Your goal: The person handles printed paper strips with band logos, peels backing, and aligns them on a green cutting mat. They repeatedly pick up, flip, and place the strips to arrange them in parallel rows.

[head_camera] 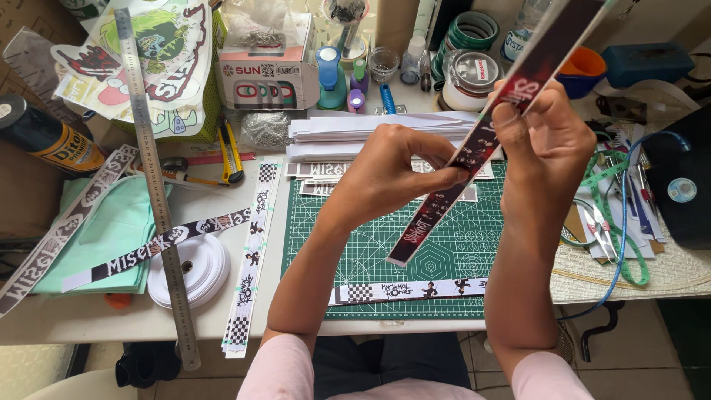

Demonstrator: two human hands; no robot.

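two hands hold one long dark printed strip (pixel 474 148) slantwise above the green cutting mat (pixel 370 252), which lies on the white surface (pixel 96 318). left hand (pixel 389 174) has its fingers (pixel 437 178) closed, pinching the strip's middle. right hand (pixel 544 137) grips it higher up, fingers (pixel 511 111) shut around its edge. another printed strip (pixel 407 290) lies flat on the mat, below the hands.

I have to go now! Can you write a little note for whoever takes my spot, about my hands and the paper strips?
Left hand: pinches the long dark printed strip near its middle.
Right hand: grips the same strip higher up, holding it tilted above the green cutting mat.
Done: another printed strip lies along the mat's near edge; checkered strips lie left of it, by the steel ruler.
Left: the held strip is not yet laid down.
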